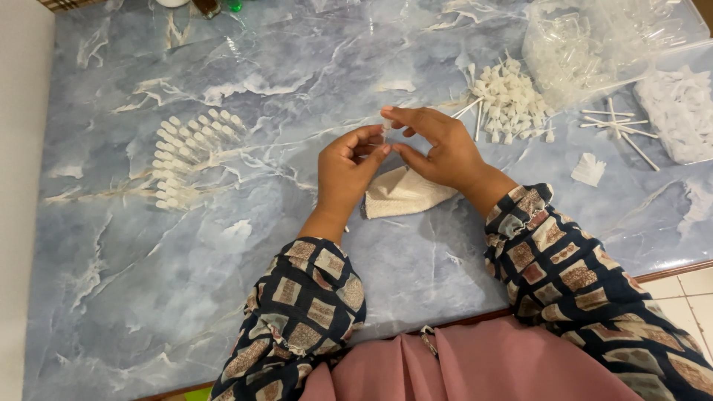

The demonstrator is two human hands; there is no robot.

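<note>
Dark sleeves (304, 312) patterned with brown and cream squares, above pink clothing (475, 364)

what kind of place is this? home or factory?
Likely a home table used for piecework, not a factory: marble-patterned tabletop, tiled floor at its edge, hand-sorted rows of small white pieces, a loose pile and a plastic bag of clear parts.

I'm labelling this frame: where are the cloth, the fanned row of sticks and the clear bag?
cloth (401, 194), head view, middle of the folded fabric
fanned sticks (189, 152), head view, centre of the fan
clear bag (587, 41), head view, crinkled top surface
</note>
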